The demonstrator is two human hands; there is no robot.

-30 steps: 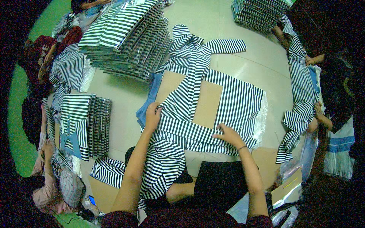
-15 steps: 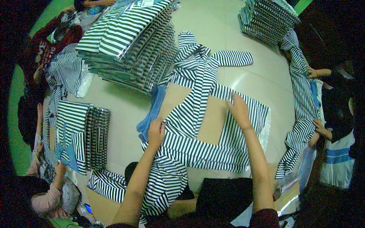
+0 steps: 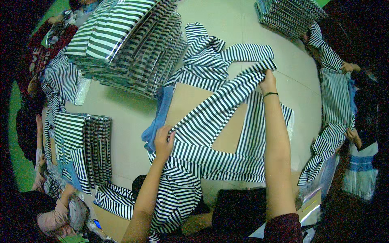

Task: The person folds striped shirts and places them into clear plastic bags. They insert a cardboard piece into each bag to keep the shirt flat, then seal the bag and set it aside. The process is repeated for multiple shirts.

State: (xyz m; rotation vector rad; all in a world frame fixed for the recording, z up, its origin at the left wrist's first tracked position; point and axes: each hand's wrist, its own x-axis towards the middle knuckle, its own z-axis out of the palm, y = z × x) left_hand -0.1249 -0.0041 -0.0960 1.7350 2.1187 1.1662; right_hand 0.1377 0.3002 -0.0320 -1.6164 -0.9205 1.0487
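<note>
A black-and-white striped shirt point(image 3: 210, 162) is spread on the floor in front of me, its body and sleeves folded over and around a brown cardboard sheet point(image 3: 187, 101). My left hand point(image 3: 163, 142) is closed on the shirt's cloth by the cardboard's lower left. Pinched in my right hand point(image 3: 268, 83) is the end of a striped sleeve point(image 3: 227, 99), stretched slantwise from my left hand up over the cardboard. Blue denim cloth point(image 3: 162, 113) lies along the cardboard's left edge. More striped cloth point(image 3: 196, 60) is bunched beyond it.
A tall stack of folded striped garments in clear bags point(image 3: 133, 48) stands at far left, with a smaller stack point(image 3: 81, 150) below it. Another stack point(image 3: 289, 16) is at far right. Co-workers handle striped garments on both sides. Striped cloth point(image 3: 176, 190) lies by my left forearm.
My right hand has moved up and to the right and now grips the sleeve end. The sleeve has swung from pointing away to a rightward slant. My left hand stays nearly in place.
</note>
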